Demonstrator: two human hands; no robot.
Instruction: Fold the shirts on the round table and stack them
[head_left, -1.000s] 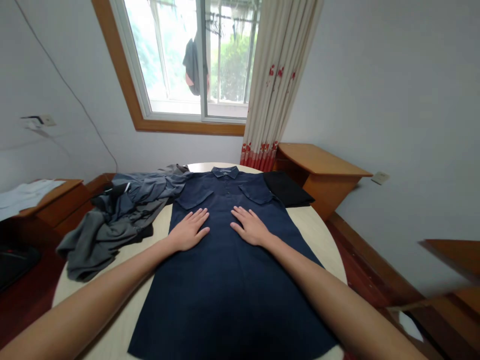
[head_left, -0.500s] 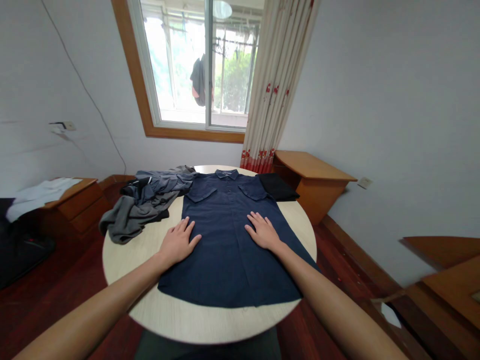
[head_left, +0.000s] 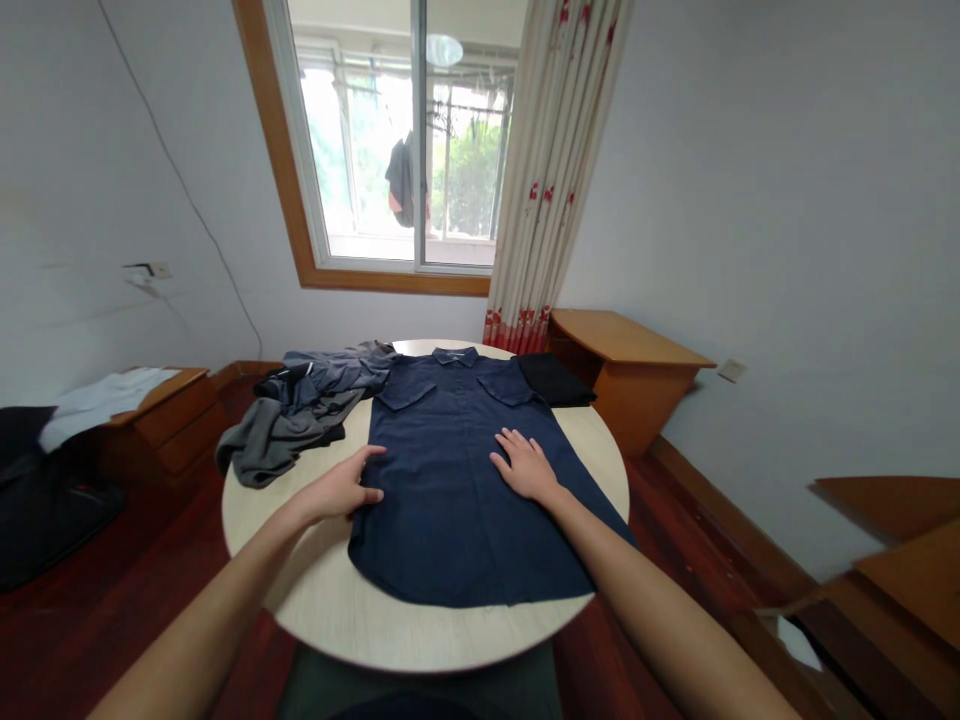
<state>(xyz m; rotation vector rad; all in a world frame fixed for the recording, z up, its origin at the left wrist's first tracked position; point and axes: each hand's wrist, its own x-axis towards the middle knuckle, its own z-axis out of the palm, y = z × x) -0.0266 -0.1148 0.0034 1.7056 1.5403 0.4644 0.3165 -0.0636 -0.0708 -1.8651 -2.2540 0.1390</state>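
A dark navy button-up shirt (head_left: 442, 530) lies spread front up, its collar at the far end and both sleeves folded inward. My left hand (head_left: 345, 487) is at the shirt's left edge, thumb and fingers apart, with the index fingertip and thumb over the cloth. Whether the other fingers touch the fabric from below cannot be seen. Flat on the right half of the shirt rests my right hand (head_left: 527, 468), fingers stretched out, near the button line.
The shirt covers much of a pale round table (head_left: 405, 640). Crumpled grey and dark clothes (head_left: 300, 425) heap at the left rim. A black folded garment (head_left: 559, 380) lies at the far right. Beyond stand a wooden desk (head_left: 630, 338) and a small cabinet (head_left: 176, 420).
My left hand has slid off its flat position to the shirt's left edge, and that edge's lower corner has shifted inward. The right hand stays flat on the shirt. The view has tilted slightly.
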